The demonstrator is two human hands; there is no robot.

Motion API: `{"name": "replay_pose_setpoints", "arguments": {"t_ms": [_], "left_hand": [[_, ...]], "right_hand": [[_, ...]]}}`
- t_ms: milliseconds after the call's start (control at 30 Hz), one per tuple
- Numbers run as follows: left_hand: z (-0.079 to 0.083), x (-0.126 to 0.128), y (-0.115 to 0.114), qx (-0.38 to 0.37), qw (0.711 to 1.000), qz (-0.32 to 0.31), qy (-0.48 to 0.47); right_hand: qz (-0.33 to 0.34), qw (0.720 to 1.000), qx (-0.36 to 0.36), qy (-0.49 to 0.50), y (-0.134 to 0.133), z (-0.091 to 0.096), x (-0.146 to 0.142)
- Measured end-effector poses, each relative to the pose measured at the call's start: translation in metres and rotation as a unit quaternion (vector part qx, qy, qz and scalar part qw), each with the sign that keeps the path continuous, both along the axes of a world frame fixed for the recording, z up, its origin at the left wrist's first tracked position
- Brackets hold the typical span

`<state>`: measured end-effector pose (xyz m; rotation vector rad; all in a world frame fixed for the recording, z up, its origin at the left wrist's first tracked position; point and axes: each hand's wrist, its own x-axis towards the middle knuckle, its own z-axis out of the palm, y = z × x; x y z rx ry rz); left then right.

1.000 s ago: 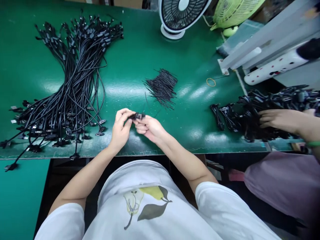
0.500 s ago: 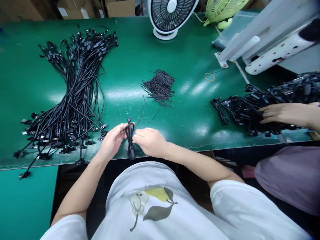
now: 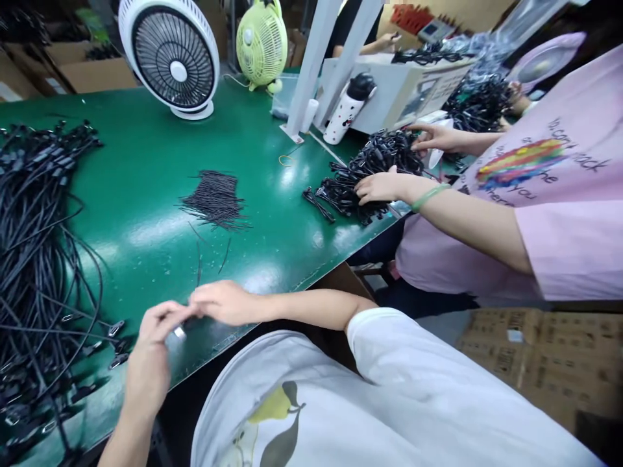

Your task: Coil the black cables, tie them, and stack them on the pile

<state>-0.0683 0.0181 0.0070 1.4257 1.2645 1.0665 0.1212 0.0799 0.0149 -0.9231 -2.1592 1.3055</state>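
Close together at the table's front edge, my left hand (image 3: 153,350) and my right hand (image 3: 226,303) are both closed around a bundled black cable. Fingers hide most of it; a blurred silver connector (image 3: 180,333) pokes out below them. A thin black twist tie (image 3: 198,263) rises just above my right fingertips, which pinch at the bundle; whether they touch that tie I cannot tell. Beyond my hands lies a heap of black twist ties (image 3: 214,200), with a few loose ones nearer. To the left spreads a large pile of long black cables (image 3: 34,207) with metal-ended plugs.
At the right, a co-worker's hands (image 3: 379,187) rest on a heap of bundled cables (image 3: 348,194). Along the back of the green table (image 3: 146,155) stand a white fan (image 3: 178,70), a green fan (image 3: 263,45), a metal post (image 3: 311,71) and a spotted bottle (image 3: 343,117).
My view has swung to the right, bringing the co-worker's torso and both hands into sight. My hands have drawn together over the cable bundle, which was plainly visible before and is now mostly covered.
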Motion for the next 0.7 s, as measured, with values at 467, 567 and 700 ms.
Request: {"name": "replay_pose_setpoints", "arguments": {"t_ms": [467,567,700], "left_hand": [[-0.006,0.049,0.007,-0.128,0.985,-0.022,-0.11],[-0.006,0.052,0.007,-0.177,0.961,-0.014,-0.213],[-0.009,0.058,0.007,-0.183,0.946,0.023,-0.266]], "right_hand": [[-0.119,0.958,0.252,-0.073,-0.009,-0.006,0.027],[-0.099,0.92,0.363,-0.107,0.001,-0.011,0.029],[-0.058,0.941,0.322,-0.084,0.01,-0.014,0.033]]}}
